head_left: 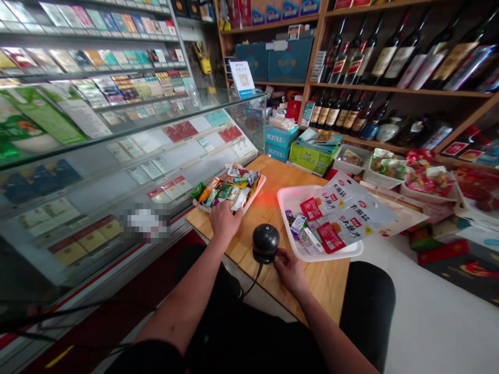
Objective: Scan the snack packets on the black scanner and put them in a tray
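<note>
My left hand point(225, 222) reaches to the near edge of a white tray point(255, 196) heaped with small wrapped snacks point(228, 191). Its fingers are bent down among the nearest packets, and what they grip is hidden. A black dome-shaped barcode scanner point(265, 241) stands upright on the wooden table point(249, 254), its cable running off the near edge. My right hand point(290, 271) lies on the wood with curled fingers against the right side of the scanner's base. Right of it, a white plastic basket point(353, 249) holds several small packets point(306, 231) and two large grey-and-red snack bags point(343, 221).
On the left runs a glass display counter point(156, 122) with cigarette packs inside. Wooden shelves point(393, 89) with bottles stand behind. Beyond the table are blue boxes point(278, 143), a green box point(312, 156) and trays of packaged food point(390, 169). A black stool point(368, 296) is at the right.
</note>
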Motion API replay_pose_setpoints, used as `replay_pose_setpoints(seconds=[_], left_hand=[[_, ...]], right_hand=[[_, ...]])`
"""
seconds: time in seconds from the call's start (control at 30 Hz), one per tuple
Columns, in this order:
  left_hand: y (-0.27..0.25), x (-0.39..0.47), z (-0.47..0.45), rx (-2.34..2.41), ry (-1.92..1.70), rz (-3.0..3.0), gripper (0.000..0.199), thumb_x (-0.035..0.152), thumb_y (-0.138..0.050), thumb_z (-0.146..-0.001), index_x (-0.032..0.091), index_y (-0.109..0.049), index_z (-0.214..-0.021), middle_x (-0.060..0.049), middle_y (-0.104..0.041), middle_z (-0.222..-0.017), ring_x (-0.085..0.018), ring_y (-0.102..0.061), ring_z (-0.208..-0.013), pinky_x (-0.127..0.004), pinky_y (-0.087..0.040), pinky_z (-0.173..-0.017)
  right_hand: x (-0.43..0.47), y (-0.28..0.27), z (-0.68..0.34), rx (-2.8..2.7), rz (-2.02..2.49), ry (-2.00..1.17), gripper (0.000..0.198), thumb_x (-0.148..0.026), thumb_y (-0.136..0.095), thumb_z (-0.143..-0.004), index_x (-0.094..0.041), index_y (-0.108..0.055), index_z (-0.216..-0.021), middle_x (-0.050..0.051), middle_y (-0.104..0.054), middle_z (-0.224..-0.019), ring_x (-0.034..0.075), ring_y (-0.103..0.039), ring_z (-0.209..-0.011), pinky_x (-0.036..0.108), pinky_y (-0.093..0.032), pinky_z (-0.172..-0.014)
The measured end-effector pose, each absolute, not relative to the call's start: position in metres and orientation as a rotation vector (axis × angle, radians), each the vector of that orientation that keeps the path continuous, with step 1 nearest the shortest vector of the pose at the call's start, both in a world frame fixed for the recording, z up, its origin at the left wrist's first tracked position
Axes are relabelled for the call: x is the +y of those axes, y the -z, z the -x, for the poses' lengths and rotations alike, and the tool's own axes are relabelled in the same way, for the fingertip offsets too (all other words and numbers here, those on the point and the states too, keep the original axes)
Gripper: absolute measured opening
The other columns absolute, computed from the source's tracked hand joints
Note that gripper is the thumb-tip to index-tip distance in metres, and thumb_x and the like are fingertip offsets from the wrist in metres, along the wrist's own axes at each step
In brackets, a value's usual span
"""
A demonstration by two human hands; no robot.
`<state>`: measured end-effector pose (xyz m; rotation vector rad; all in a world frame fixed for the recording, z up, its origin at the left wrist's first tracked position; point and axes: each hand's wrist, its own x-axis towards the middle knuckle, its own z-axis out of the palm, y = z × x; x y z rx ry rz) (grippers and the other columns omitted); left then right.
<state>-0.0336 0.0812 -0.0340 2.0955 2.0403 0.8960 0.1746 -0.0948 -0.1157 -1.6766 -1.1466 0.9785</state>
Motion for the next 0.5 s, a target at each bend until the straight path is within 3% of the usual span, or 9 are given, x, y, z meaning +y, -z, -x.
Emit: replay_pose_setpoints(seconds=[0.17, 0.33, 0.5], left_hand=[[0.037, 0.105, 0.028, 2.106, -0.633, -2.072, 0.04, 0.049, -0.064, -0.084, 0.013, -0.068, -0.102, -0.02, -0.069, -0.104, -0.034, -0.063, -0.101, -0.042, -0.043, -0.087], [0.041, 0.107, 0.026, 2.062, -0.736, -1.871, 0.034, 0.042, -0.068, -0.082, 0.014, -0.067, -0.102, -0.018, -0.07, -0.104, -0.031, -0.065, -0.097, -0.038, -0.043, -0.08], [0.045, 0.108, 0.032, 1.899, -0.962, -1.714, 0.015, 0.025, -0.065, -0.082, 0.016, -0.068, -0.094, -0.011, -0.072, -0.099, -0.022, -0.065, -0.089, -0.032, -0.045, -0.079]], right_hand=[[-0.095, 0.111, -0.172, -1.079, 1.642, -1.012, 0.044, -0.042, -0.067, -0.079, -0.012, -0.07, -0.11, 0.013, -0.073, -0.096, 0.026, -0.069, -0.087, 0.036, -0.056, -0.075], [-0.097, 0.109, -0.173, -1.102, 1.637, -0.994, 0.041, -0.044, -0.067, -0.078, -0.014, -0.071, -0.106, 0.014, -0.073, -0.1, 0.027, -0.069, -0.089, 0.038, -0.056, -0.076], [-0.098, 0.113, -0.176, -1.044, 1.612, -1.095, 0.043, -0.044, -0.069, -0.075, -0.013, -0.069, -0.105, 0.014, -0.073, -0.095, 0.025, -0.068, -0.079, 0.037, -0.056, -0.07]])
